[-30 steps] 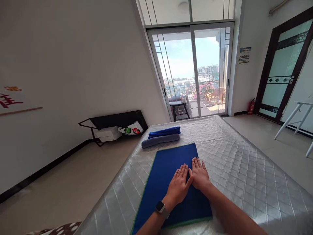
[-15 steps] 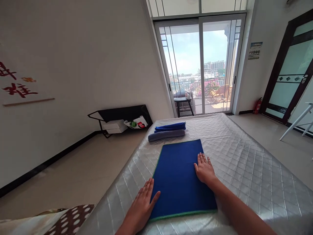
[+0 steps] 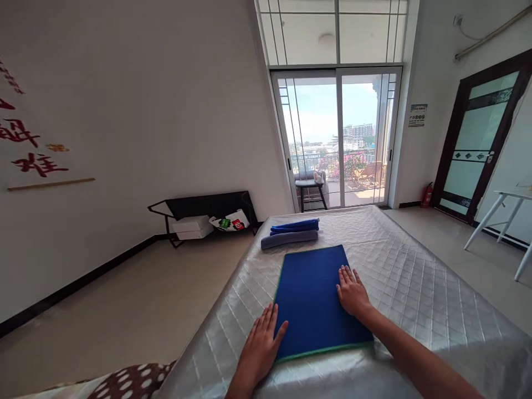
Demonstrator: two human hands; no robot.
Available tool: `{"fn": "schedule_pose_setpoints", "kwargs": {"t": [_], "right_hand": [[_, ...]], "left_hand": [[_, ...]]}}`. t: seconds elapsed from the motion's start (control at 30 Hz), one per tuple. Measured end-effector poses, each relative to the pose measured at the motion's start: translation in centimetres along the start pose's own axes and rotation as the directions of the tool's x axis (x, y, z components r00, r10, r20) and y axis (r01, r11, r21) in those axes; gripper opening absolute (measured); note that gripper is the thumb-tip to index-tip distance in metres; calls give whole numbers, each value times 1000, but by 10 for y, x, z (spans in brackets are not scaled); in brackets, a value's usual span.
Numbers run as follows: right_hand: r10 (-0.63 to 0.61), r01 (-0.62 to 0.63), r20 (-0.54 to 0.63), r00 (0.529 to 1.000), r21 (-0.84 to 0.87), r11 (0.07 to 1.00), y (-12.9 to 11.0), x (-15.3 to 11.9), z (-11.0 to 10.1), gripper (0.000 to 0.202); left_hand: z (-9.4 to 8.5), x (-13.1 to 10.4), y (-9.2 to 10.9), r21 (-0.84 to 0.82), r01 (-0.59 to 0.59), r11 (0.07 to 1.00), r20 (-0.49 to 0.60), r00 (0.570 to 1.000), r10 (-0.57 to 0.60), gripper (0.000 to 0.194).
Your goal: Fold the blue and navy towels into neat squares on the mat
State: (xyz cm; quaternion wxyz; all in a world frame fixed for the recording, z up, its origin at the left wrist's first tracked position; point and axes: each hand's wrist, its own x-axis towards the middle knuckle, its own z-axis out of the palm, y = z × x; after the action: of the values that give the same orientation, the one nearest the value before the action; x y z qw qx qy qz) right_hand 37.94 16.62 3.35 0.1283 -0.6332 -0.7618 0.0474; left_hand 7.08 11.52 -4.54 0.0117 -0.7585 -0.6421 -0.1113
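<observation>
A blue cloth (image 3: 313, 299) with green edging is spread flat on a silver quilted bed cover (image 3: 390, 266). Along its left edge, near the front corner, lies my left hand (image 3: 262, 337), fingers stretched out and thumb apart on the cloth. My right hand (image 3: 352, 289) rests palm down on the cloth's right edge, its fingers straight and thumb spread. Neither hand grips anything. Just beyond the cloth's far edge lie a rolled grey-blue cloth (image 3: 290, 239) and, behind it, a folded bright blue cloth (image 3: 296, 226).
A black rack (image 3: 203, 204) with white boxes (image 3: 192, 228) and a printed bag (image 3: 230, 221) stands by the left wall. Brown polka-dot fabric (image 3: 133, 381) shows at lower left. A stool (image 3: 310, 188) is behind the glass door. A white-legged table (image 3: 486, 221) stands at right.
My head view has tilted up and shifted, so the scene sits lower in the picture. Both hands keep about the same places on the cloth's edges.
</observation>
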Motion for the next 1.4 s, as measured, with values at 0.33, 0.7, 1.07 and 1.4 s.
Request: {"fn": "schedule_pose_setpoints", "kwargs": {"t": [0.33,0.7,1.07,1.4], "right_hand": [[105,-111,148,983,32,993,-5,-81,1,68],[92,-97,120,989,36,995,-8,-81,-3,67],[30,-45,123,992,119,992,5,-72,29,63],[84,-106,89,993,290,951,-3,-76,33,69]], "left_hand": [[-15,6,13,33,-38,999,63,997,36,84],[-46,10,61,82,-6,997,46,999,2,86],[-11,97,209,-60,-324,944,107,938,329,71],[11,106,93,58,-181,982,131,976,173,73]]}}
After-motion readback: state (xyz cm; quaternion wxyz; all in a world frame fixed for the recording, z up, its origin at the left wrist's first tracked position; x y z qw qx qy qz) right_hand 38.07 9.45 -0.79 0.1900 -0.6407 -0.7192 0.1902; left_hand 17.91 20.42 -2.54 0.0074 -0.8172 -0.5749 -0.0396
